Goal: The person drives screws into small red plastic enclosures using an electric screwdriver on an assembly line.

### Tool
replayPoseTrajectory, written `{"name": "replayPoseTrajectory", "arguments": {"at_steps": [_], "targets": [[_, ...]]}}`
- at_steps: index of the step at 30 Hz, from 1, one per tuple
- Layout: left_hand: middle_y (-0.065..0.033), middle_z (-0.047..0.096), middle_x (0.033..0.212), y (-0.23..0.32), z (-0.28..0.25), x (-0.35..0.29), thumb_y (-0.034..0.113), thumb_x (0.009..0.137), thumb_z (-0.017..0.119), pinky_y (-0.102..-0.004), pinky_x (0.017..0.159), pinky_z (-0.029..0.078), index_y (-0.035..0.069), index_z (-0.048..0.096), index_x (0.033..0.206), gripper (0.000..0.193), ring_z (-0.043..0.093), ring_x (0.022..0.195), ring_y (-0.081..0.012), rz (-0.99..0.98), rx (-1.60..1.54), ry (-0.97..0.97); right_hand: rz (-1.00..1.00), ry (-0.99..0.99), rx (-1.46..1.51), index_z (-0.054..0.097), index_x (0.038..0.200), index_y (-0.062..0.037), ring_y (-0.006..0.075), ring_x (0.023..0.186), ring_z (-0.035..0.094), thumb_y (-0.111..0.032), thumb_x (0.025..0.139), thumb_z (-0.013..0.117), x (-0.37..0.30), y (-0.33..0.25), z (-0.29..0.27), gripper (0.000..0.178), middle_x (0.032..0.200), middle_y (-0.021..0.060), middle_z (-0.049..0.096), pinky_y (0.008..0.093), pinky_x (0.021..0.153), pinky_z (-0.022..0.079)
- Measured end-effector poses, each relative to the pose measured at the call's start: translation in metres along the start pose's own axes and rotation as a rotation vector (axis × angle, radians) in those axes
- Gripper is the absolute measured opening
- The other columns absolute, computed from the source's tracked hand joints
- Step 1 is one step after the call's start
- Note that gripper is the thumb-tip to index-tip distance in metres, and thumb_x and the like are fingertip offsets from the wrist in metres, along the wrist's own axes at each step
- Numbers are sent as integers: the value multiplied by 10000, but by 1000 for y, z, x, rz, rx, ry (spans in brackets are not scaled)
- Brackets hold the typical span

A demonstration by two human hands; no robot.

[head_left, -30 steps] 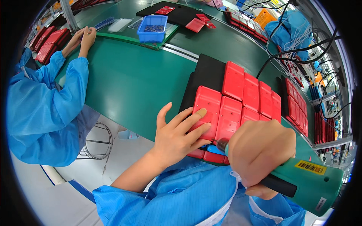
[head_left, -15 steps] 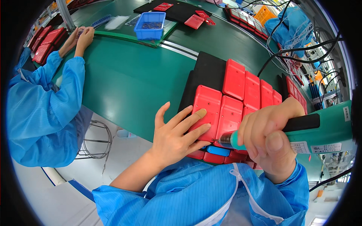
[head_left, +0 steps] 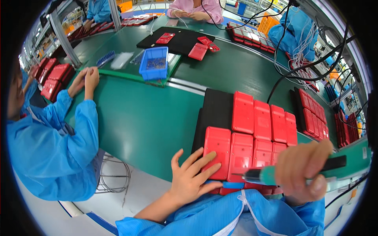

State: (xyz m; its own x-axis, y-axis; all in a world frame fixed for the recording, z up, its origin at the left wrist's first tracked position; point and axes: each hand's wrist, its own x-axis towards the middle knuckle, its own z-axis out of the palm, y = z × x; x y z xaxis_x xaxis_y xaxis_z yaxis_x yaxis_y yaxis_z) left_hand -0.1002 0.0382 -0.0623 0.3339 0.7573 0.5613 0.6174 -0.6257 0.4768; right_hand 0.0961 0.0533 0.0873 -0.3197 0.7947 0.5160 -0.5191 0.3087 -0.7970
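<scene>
Flat red plastic cases (head_left: 217,153) with small screw holes lie in rows on a black mat (head_left: 219,105). My left hand (head_left: 193,180) rests with spread fingers on the lower left part of the nearest left case. In my right hand (head_left: 300,170), smeared by motion, is a green electric screwdriver (head_left: 350,160) with a black trigger strip, fingers wrapped round it. Its thin bit points left, over the lower part of the second case (head_left: 241,155); whether it touches cannot be told. A blue piece (head_left: 234,185) shows below the near row, partly hidden.
On the green bench (head_left: 130,102) stands a blue bin (head_left: 154,72) of small parts. Black cables (head_left: 275,84) hang at the right, near more red cases (head_left: 313,116). A co-worker in blue (head_left: 55,145) sits at the left; another person in pink (head_left: 197,11) is across the bench.
The view has tilted upward. The screwdriver bit has come away from the left case's lower right corner and shifted right. My left hand has stayed on the same case.
</scene>
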Motion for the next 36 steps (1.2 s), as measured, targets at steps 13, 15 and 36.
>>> {"name": "replayPoseTrajectory", "arguments": {"at_steps": [13,15,36], "targets": [[-229,135,1385,-39,1,43,273,666,714,-453,1025,202,74,288,1330,813,183,1284,-358,-563,-413,-354,-483,204,-94,420,716,-64,97,340,502,-86,787,613,-6,-8,-75,207,451,41,519,178,366,455],[-222,142,1383,-42,7,42,257,666,708,-443,1029,198,64,289,1328,807,187,1287,-339,-549,-609,-260,-510,348,-13,410,703,-70,89,326,490,-69,783,607,-6,-4,-82,213,438,35,511,176,357,451],[-202,121,1411,-71,18,20,605,845,280,-444,1036,118,25,247,1341,764,145,1299,-325,-555,-855,-232,-221,364,286,560,807,-73,88,443,435,-228,832,561,-17,7,-140,157,524,-16,454,246,542,395]]}}
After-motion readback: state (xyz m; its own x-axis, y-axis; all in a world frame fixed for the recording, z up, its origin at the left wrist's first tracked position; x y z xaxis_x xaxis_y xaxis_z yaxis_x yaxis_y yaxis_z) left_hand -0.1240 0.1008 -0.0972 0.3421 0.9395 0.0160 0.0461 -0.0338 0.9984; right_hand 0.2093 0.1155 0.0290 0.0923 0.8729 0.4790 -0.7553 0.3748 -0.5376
